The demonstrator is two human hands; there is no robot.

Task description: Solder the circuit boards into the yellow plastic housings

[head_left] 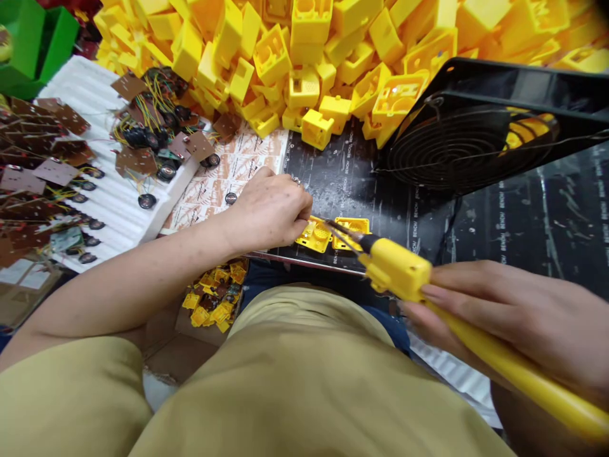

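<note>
My right hand (504, 311) is wrapped around the yellow handle of a soldering iron (397, 266). Its thin metal tip reaches left over two open yellow plastic casing halves, a left one (314, 235) and a right one (352, 232), lying side by side at the bench's near edge. My left hand (276, 206) is closed at the left casing half, thumb and fingers at its left edge. Whatever sits between those fingers is hidden from view. A small round black speaker (231, 198) lies just left of that hand.
Yellow casings (304, 86) are heaped along the back. A black fan (457, 139) stands at right on the black bench (533, 235). Brown circuit boards with wires (137, 162) lie on white foam (99, 76). Below the bench edge, a box holds yellow parts (216, 295).
</note>
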